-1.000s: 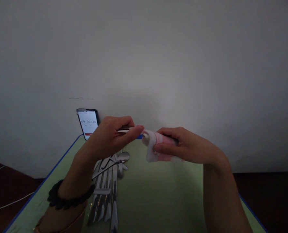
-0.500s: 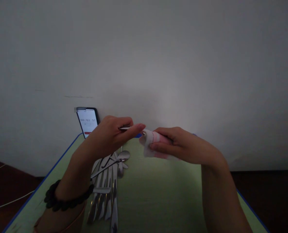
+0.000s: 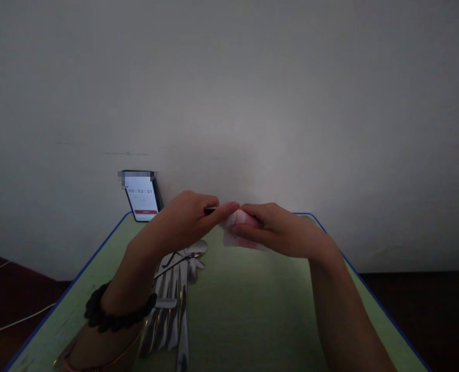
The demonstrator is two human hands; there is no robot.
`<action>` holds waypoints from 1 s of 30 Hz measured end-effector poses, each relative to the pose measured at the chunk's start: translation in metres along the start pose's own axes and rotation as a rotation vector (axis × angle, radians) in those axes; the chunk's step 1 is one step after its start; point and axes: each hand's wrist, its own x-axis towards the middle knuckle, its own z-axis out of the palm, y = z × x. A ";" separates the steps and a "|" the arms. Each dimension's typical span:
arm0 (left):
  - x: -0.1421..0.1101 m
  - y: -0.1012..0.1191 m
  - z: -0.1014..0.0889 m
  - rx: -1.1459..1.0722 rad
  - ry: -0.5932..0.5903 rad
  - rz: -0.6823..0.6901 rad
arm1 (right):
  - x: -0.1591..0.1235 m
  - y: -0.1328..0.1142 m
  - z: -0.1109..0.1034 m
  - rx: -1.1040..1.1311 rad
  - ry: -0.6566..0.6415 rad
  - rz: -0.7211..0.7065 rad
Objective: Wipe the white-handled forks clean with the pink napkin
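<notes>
My left hand [image 3: 188, 217] is closed on a thin piece of metal cutlery [image 3: 210, 210], held level above the table. Most of that piece is hidden by fingers, so its kind does not show. Wrapped in my right hand [image 3: 281, 230] is a pink and white cloth [image 3: 231, 238], folded about the cutlery's right end with a loose flap hanging below. The thumb and fingertips of both hands meet or nearly meet at the cloth. Under my left forearm lies a pile of cutlery, with several knives [image 3: 181, 320] and a spoon [image 3: 199, 248] on top.
A phone [image 3: 143, 199] showing a timer leans against the wall [image 3: 291, 103] at the table's back left. The pale green table [image 3: 252, 310] has a blue edge. White cables [image 3: 20, 321] run past its left side.
My left hand has moved slightly right, and my right hand slightly left with the cloth. The hands are closer together, and less of the cutlery and cloth shows between them.
</notes>
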 end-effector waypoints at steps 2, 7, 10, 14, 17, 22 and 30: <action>0.000 0.000 0.000 0.015 0.006 0.004 | 0.000 0.001 0.001 0.017 0.006 -0.004; 0.000 0.002 0.000 0.016 0.021 -0.001 | -0.001 0.006 -0.001 0.072 0.025 0.006; 0.001 0.002 0.001 0.012 0.013 0.024 | -0.004 0.007 -0.005 0.087 0.023 0.025; 0.001 0.002 0.001 0.011 0.014 0.027 | -0.008 0.009 -0.010 0.109 0.040 0.047; -0.001 0.001 0.000 -0.033 0.039 0.020 | -0.011 0.012 -0.011 0.136 0.057 0.044; -0.005 0.000 -0.005 -0.068 0.117 -0.015 | -0.013 0.016 -0.011 0.166 0.092 0.013; -0.003 0.002 -0.003 -0.028 0.153 0.032 | -0.011 0.007 -0.012 0.108 0.071 0.022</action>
